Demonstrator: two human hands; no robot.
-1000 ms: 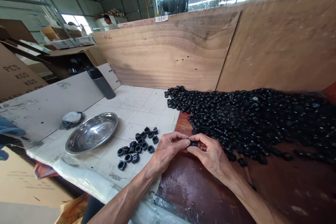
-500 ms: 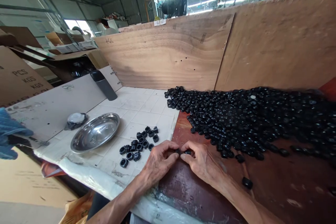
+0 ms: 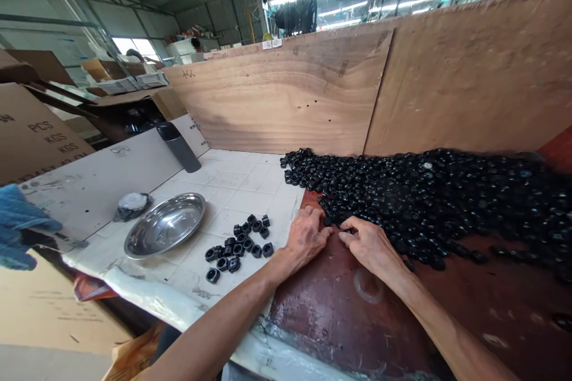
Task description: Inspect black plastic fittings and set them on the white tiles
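My left hand (image 3: 308,231) rests at the near left edge of a big pile of black plastic caps (image 3: 402,196). Its thumb and forefinger close around one small black cap (image 3: 328,221) there. Just to the right, my right hand (image 3: 369,244) has its fingers bent together at the pile's near edge; what they pinch, if anything, is hidden. Left of my hands, a small group of black ring-shaped caps (image 3: 233,264) lies loose on the white surface (image 3: 241,178). Some show open hollow ends.
A shallow steel bowl (image 3: 165,226) and a plastic-wrapped white item (image 3: 133,205) lie at left. A dark bottle (image 3: 179,147) leans against the low side board. A wooden panel (image 3: 286,95) closes off the back. Blue cloth (image 3: 24,226) hangs at far left.
Both hands have moved forward from the front of the red-brown surface to the pile's edge. One more black cap now lies at the right side of the small group on the white surface.
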